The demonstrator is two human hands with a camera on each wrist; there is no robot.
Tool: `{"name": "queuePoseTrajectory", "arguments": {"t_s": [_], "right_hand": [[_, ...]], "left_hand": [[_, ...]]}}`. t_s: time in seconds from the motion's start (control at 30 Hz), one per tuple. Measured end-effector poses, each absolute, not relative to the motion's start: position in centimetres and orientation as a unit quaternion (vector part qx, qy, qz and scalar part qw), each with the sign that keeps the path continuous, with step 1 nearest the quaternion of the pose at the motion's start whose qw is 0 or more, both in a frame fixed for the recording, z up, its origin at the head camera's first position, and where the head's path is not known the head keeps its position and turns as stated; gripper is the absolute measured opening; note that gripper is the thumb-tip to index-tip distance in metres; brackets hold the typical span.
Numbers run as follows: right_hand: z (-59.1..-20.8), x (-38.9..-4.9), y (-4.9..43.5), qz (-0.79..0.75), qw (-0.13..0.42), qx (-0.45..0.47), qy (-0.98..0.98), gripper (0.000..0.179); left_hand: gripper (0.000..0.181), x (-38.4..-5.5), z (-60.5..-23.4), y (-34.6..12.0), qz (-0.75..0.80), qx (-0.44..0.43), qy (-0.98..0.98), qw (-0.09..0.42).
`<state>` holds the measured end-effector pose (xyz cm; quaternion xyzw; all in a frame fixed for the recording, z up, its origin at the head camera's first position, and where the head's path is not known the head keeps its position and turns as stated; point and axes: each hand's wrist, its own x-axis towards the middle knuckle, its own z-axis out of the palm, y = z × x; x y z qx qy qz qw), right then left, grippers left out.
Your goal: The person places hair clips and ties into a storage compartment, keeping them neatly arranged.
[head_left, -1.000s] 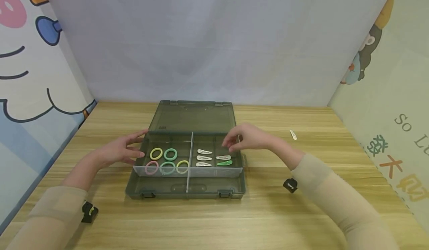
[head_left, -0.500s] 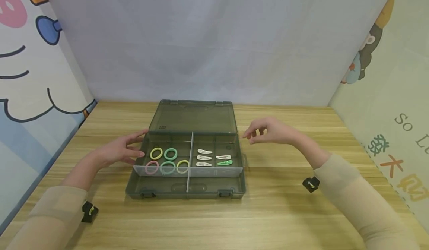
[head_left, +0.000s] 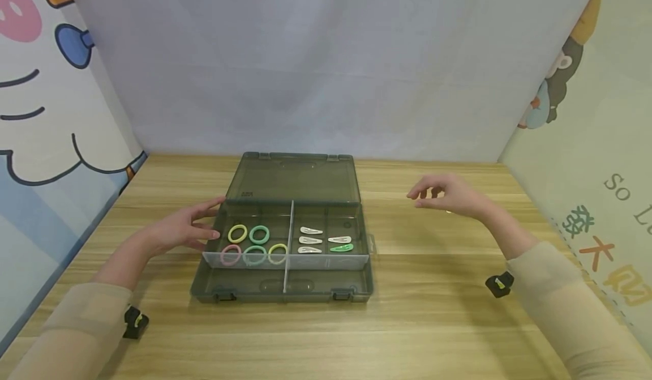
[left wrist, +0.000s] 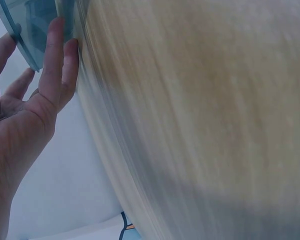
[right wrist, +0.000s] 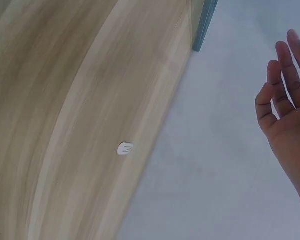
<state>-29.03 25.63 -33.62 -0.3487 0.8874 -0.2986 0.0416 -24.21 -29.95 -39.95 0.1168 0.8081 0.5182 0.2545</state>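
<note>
A dark translucent box [head_left: 336,283] lies on the table with its lid [head_left: 295,177] laid back. Its left compartment holds several coil-like rings, among them a pink ring [head_left: 231,255]. Several snap hair clips sit in the right compartment, including a green hair clip [head_left: 342,248]. My left hand [head_left: 175,233] rests its spread fingers against the box's left side. To the right of the box, my right hand [head_left: 450,194] hovers above the table with loosely bent fingers and nothing in them. A white hair clip [right wrist: 125,148] lies on the table, mostly hidden behind that hand in the head view.
A pale divider [head_left: 291,227] splits the box lengthwise. The wooden table [head_left: 407,323] ends at a white cloth [head_left: 326,74] at the back. Printed panels with cartoon drawings stand on both sides.
My right hand has moved from over the box's right compartment out to the right, near the lone white hair clip. My left hand has stayed at the box's side.
</note>
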Motion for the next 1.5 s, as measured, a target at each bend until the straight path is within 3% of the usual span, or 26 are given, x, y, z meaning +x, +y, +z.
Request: {"name": "queuePoseTrajectory", "arguments": {"t_s": [0.53, 1.13, 1.5], "right_hand": [[-36.3, -30.7, 30.5, -0.294, -0.011, -0.229, 0.928, 0.023], [-40.4, -32.8, 33.5, -0.289, -0.002, -0.120, 0.950, 0.030], [-41.3, -33.5, 33.7, -0.278, 0.027, -0.106, 0.954, 0.034]], "left_hand": [[0.093, -24.3, -40.2, -29.9, 0.517, 0.117, 0.809, 0.255], [0.093, -24.4, -40.6, -30.0, 0.520, 0.118, 0.808, 0.250], [0.093, -24.4, -40.3, -29.8, 0.520, 0.117, 0.808, 0.250]]}}
